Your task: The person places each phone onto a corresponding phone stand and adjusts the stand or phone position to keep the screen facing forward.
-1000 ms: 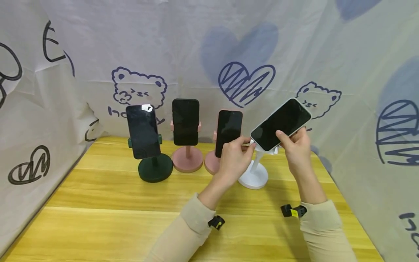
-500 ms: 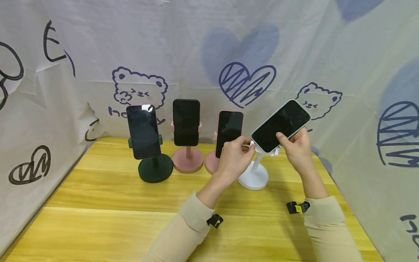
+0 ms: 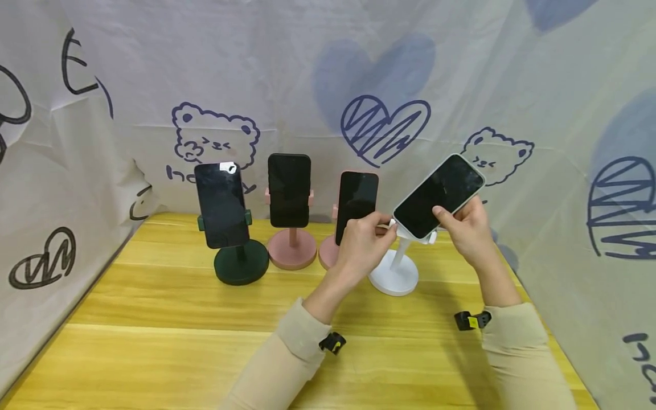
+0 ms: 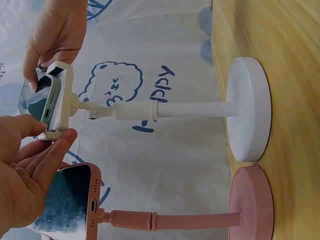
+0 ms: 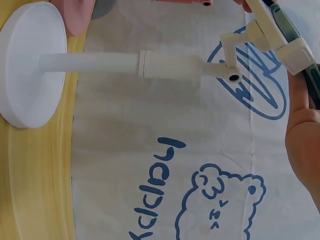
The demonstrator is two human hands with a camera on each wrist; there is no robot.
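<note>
My right hand (image 3: 465, 228) grips a phone (image 3: 442, 195) in a pale case, thumb on its dark screen and fingers behind. The phone leans to the right, its lower end in the clamp (image 4: 64, 97) of a white phone stand (image 3: 393, 273). With thumb and fingers my left hand (image 3: 361, 244) pinches the clamp's left arm. In the left wrist view the phone's port end (image 4: 49, 107) sits between the two clamp arms. From the right wrist side, a clamp arm (image 5: 296, 56) overlaps the phone's edge, and my right hand is partly out of frame.
Left of the white stand, a pink stand (image 3: 328, 253) holds a phone (image 3: 356, 199), partly behind my left hand. Another pink stand (image 3: 292, 249) and a dark green stand (image 3: 242, 263) each bear a phone. A wooden table (image 3: 205, 353) meets a printed cloth backdrop (image 3: 297, 68).
My right wrist and forearm have swung slightly to the right. The phone stays nearly in place, and the left hand keeps its pinch on the clamp.
</note>
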